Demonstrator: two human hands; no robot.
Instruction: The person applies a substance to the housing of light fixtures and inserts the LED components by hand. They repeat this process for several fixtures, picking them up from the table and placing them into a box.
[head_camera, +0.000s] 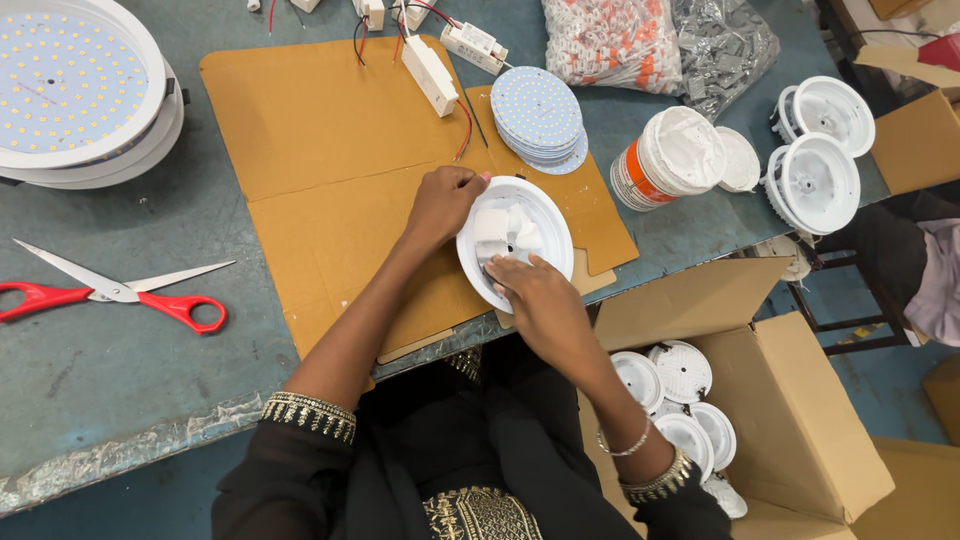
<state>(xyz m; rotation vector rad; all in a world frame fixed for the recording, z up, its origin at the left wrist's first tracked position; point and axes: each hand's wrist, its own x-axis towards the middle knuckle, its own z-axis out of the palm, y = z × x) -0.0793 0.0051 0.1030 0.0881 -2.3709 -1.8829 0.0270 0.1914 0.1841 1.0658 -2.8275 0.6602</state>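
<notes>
The white round lamp housing (535, 215) sits tilted between both hands. The left hand (443, 205) grips its rim while the right hand (535, 295) presses fingers inside.

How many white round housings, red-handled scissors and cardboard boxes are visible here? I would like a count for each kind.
White round housings, one held by both hands, two on the table, four in the box: 7
Red-handled scissors: 1
Open cardboard box: 1
Total: 9

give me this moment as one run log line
left hand: grips rim of white round housing | right hand: fingers inside housing | surface: cardboard sheet | nearby: disc stack, red scissors
</notes>
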